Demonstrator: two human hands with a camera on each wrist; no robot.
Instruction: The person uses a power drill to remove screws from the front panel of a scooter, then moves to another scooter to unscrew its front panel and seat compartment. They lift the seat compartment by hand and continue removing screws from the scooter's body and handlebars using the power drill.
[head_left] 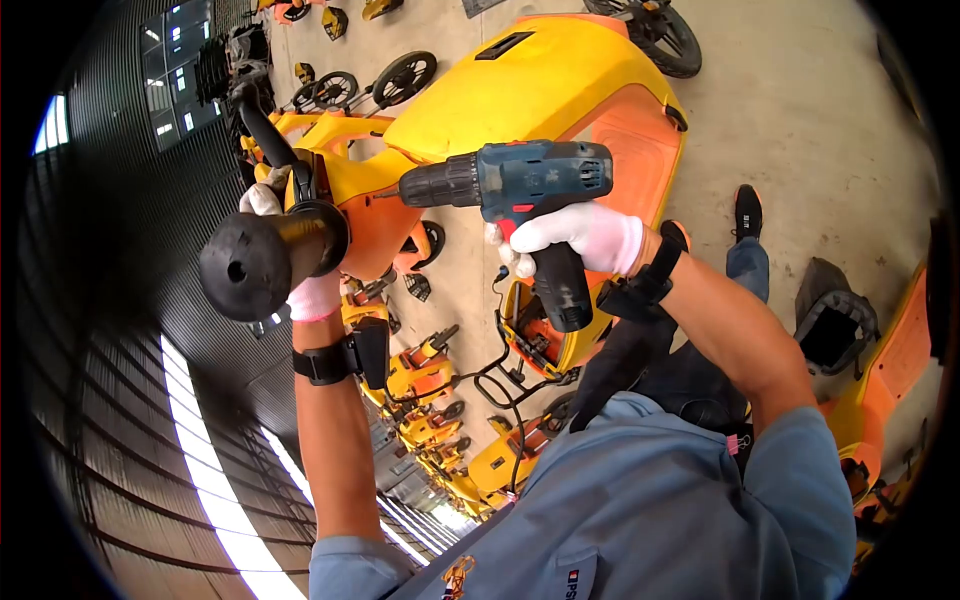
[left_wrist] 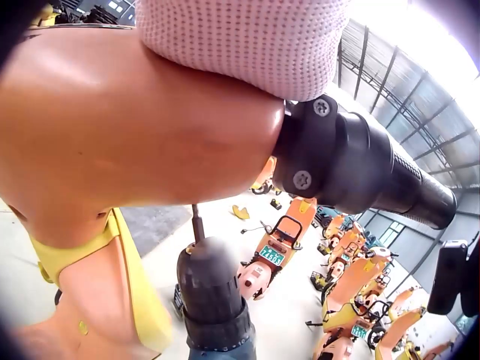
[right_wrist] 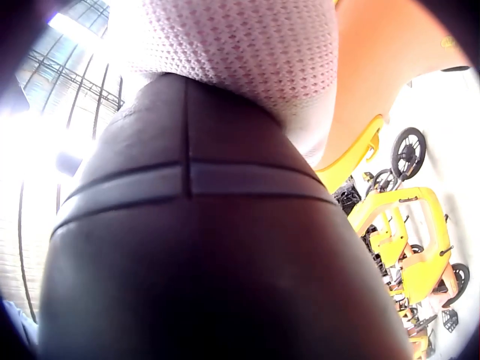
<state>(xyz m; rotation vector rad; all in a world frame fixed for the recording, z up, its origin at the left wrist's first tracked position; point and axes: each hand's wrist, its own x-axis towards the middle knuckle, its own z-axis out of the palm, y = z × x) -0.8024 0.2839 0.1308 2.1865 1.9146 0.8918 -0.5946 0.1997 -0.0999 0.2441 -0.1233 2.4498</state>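
Note:
My gloved right hand (head_left: 580,232) grips the handle of a blue-black cordless drill (head_left: 545,172), held level. Its bit meets the orange handlebar cover (head_left: 375,235) of a yellow-orange scooter. In the left wrist view the drill (left_wrist: 214,296) points up, its bit at the underside of the orange cover (left_wrist: 135,127). My gloved left hand (head_left: 262,197) holds the handlebar area, fingers bent and partly hidden behind the black grip (head_left: 245,268). Its glove (left_wrist: 247,45) lies against the cover. A dark shape (right_wrist: 210,247) below the right glove (right_wrist: 247,52) fills much of the right wrist view.
The scooter's yellow body (head_left: 540,75) extends to the right of the handlebar. Several more scooters (head_left: 425,375) stand below and behind it. A black bag-like object (head_left: 835,325) lies at the right, beside another orange-yellow scooter (head_left: 895,365). My feet are on the concrete floor.

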